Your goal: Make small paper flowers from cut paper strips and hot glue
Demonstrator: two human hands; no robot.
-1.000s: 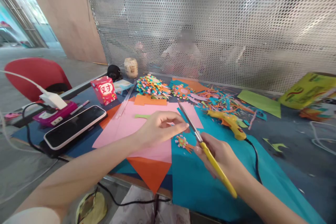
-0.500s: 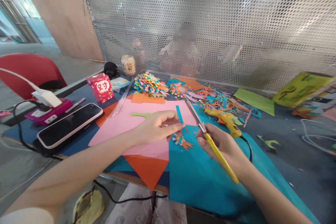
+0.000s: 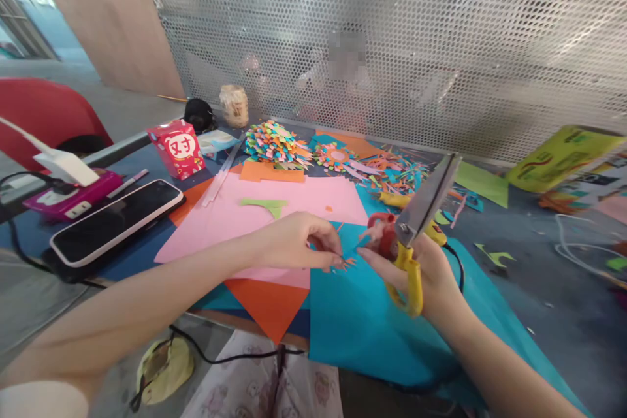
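"So, what's held?"
"Right hand (image 3: pixel 434 274) grasping scissors (image 3: pixel 426 201), blades up, over blue sheet (image 3: pixel 362 320). Left hand (image 3: pixel 304 241) curled, fingertips beside an orange paper fringe (image 3: pixel 349 264); whether they pinch anything, can't tell."
"Nearby?"
"Pink paper (image 3: pixel 210 232) below left hand; yellow glue gun (image 3: pixel 435 234) partly hidden behind scissors, on worktop (image 3: pixel 529 307)."

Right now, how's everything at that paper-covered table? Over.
Right hand gripping scissors. Left hand close to orange paper fringe; its grip unclear. Yellow glue gun just beyond right hand, partly hidden.
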